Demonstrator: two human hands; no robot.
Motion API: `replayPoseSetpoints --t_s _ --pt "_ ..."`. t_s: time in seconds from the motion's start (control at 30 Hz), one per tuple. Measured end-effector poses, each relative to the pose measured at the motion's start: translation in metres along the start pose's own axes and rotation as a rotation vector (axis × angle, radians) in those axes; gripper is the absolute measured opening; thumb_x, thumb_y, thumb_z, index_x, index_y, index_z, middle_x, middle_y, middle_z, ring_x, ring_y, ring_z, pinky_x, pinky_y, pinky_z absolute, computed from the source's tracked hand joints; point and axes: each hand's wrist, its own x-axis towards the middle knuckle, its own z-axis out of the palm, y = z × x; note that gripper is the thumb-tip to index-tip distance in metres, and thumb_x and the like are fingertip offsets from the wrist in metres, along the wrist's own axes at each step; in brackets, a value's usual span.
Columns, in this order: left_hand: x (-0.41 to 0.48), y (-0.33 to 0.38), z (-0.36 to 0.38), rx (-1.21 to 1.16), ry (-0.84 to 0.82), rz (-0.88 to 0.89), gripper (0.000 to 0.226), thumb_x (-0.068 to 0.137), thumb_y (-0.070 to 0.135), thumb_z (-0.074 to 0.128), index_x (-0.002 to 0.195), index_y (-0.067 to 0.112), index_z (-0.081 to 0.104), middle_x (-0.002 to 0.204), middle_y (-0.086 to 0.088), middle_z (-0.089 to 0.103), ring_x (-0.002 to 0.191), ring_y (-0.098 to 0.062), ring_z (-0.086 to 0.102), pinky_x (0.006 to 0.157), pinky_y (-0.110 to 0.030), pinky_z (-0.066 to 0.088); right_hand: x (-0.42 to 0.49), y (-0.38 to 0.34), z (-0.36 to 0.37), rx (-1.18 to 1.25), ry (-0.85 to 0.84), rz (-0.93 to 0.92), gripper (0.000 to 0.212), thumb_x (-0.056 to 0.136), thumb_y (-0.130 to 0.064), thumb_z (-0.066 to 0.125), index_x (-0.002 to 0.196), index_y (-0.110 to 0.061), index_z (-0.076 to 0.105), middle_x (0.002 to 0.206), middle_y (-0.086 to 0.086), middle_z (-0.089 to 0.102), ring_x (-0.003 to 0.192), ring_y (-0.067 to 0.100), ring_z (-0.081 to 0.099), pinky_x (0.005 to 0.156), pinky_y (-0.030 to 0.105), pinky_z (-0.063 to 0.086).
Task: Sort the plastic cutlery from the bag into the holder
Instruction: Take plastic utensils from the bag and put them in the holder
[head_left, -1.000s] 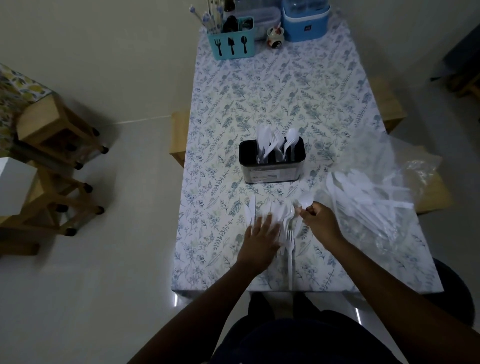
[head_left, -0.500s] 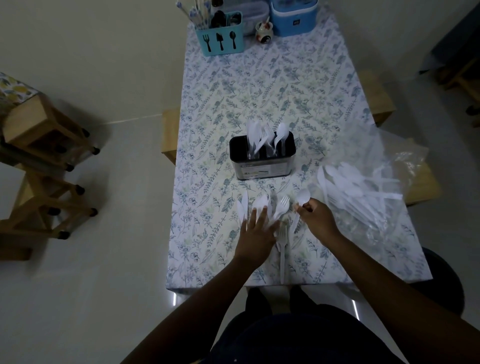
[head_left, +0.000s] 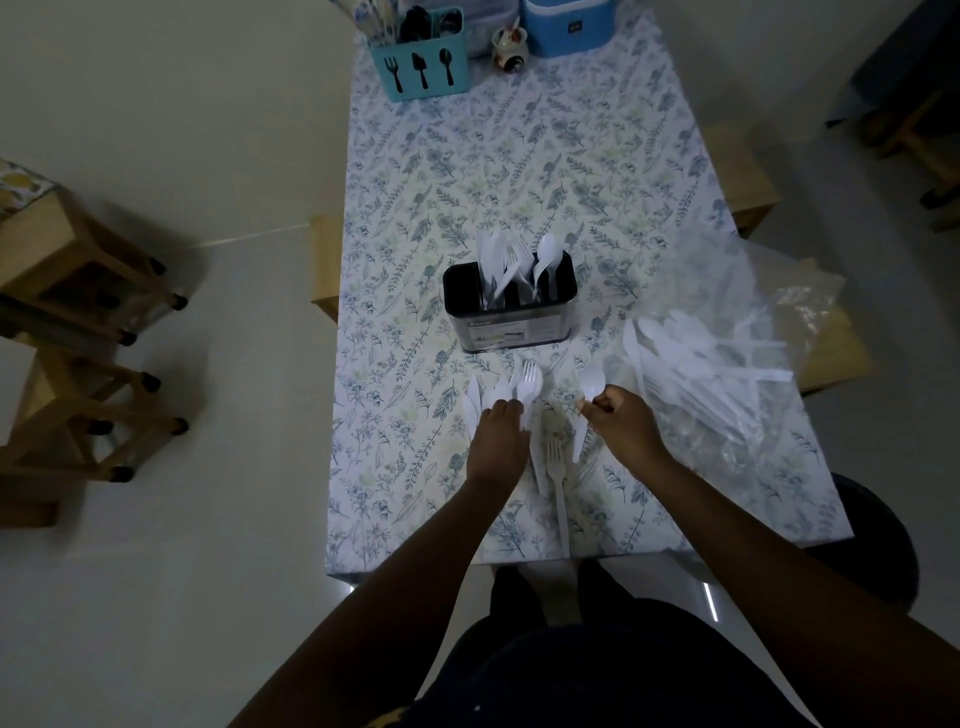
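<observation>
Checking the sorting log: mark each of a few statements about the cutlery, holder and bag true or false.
The right hand pinches a white spoon. True.
The black holder is empty. False: white cutlery stands in it.
The clear bag lies to the holder's right, cutlery inside. True.
No cutlery lies loose outside holder and bag. False: a fork lies on the tablecloth between the wrists.

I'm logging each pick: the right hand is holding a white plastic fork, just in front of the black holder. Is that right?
Not quite. In the head view the right hand pinches a white spoon, not a fork. The rest holds: it is just in front of the black holder.
</observation>
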Motion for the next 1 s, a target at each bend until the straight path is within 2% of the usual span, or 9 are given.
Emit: replayPoseSetpoints --t_s 0.2,0.4,0.53,0.6,0.7,0.73,0.8,0.9,1.0 --pt "0.009 0.004 -0.007 -0.052 0.009 -0.134 0.021 0.088 0.008 0.055 0.108 0.007 0.056 0.101 -0.01 0.06 0.09 -0.024 0.06 0.068 -0.025 0.04 0.002 -0.002 0.004 -0.012 -0.024 0.012 0.035 0.088 -0.032 0.067 0.065 -0.014 0.047 0.064 0.002 0.056 0.063 0.02 0.056 0.057 0.029 0.039" --pt "0.011 -0.001 -0.009 -0.112 0.022 -0.2 0.01 0.087 0.007 0.055 0.09 0.007 0.064 0.083 -0.008 0.069 0.079 -0.023 0.066 0.062 -0.023 0.045 0.011 -0.005 0.012 0.029 -0.033 0.115 0.028 0.084 -0.032 0.071 0.069 -0.013 0.056 0.067 0.008 0.067 0.068 0.026 0.069 0.065 0.037 0.055" --pt "0.008 -0.002 -0.013 -0.203 0.072 -0.204 0.016 0.087 0.005 0.057 0.095 0.01 0.07 0.088 -0.004 0.071 0.078 -0.015 0.065 0.067 -0.025 0.053 0.014 -0.013 0.017 0.093 -0.045 0.194 0.024 0.085 -0.023 0.071 0.072 -0.01 0.054 0.064 0.008 0.064 0.053 0.018 0.063 0.051 0.027 0.049" --pt "0.005 -0.001 -0.014 -0.237 0.091 -0.203 0.017 0.088 0.005 0.057 0.095 0.015 0.069 0.085 -0.004 0.068 0.074 -0.013 0.062 0.067 -0.031 0.053 0.015 -0.017 0.018 0.127 -0.062 0.228 0.024 0.085 -0.018 0.069 0.072 -0.009 0.051 0.061 0.007 0.06 0.05 0.018 0.057 0.051 0.026 0.046" --pt "0.002 0.001 -0.015 -0.268 0.098 -0.178 0.024 0.09 0.008 0.058 0.111 0.012 0.069 0.098 -0.006 0.073 0.083 -0.017 0.068 0.072 -0.022 0.051 0.018 -0.019 0.02 0.191 -0.07 0.268 0.015 0.084 -0.013 0.067 0.075 -0.009 0.056 0.066 0.007 0.059 0.053 0.018 0.053 0.054 0.03 0.044" --pt "0.001 0.002 -0.015 -0.274 0.097 -0.148 0.022 0.091 0.007 0.057 0.106 0.01 0.071 0.097 -0.009 0.073 0.081 -0.018 0.068 0.072 -0.023 0.049 0.018 -0.019 0.02 0.223 -0.072 0.279 0.006 0.084 -0.011 0.065 0.082 -0.007 0.061 0.071 0.008 0.062 0.054 0.018 0.053 0.055 0.03 0.043" --pt "0.0 0.003 -0.014 -0.273 0.093 -0.085 0.018 0.092 0.006 0.053 0.086 0.008 0.071 0.086 -0.014 0.07 0.07 -0.019 0.063 0.066 -0.024 0.043 0.02 -0.019 0.02 0.268 -0.078 0.298 0.009 0.085 -0.008 0.062 0.093 -0.007 0.066 0.08 0.009 0.065 0.055 0.017 0.053 0.054 0.029 0.043" --pt "-0.001 -0.002 -0.012 -0.343 0.087 -0.104 0.02 0.097 0.017 0.054 0.105 0.006 0.069 0.102 -0.009 0.07 0.086 -0.019 0.068 0.077 -0.028 0.052 0.019 -0.019 0.018 0.324 -0.104 0.312 0.011 0.088 -0.006 0.059 0.096 -0.007 0.065 0.079 0.008 0.063 0.055 0.016 0.052 0.054 0.027 0.042" --pt "-0.002 -0.005 -0.011 -0.5 0.05 -0.141 0.021 0.098 0.019 0.054 0.113 0.008 0.063 0.105 -0.008 0.073 0.084 -0.013 0.072 0.079 -0.03 0.057 0.018 -0.018 0.014 0.364 -0.146 0.314 0.008 0.093 -0.012 0.057 0.096 -0.007 0.063 0.073 0.008 0.058 0.054 0.016 0.051 0.057 0.028 0.043"
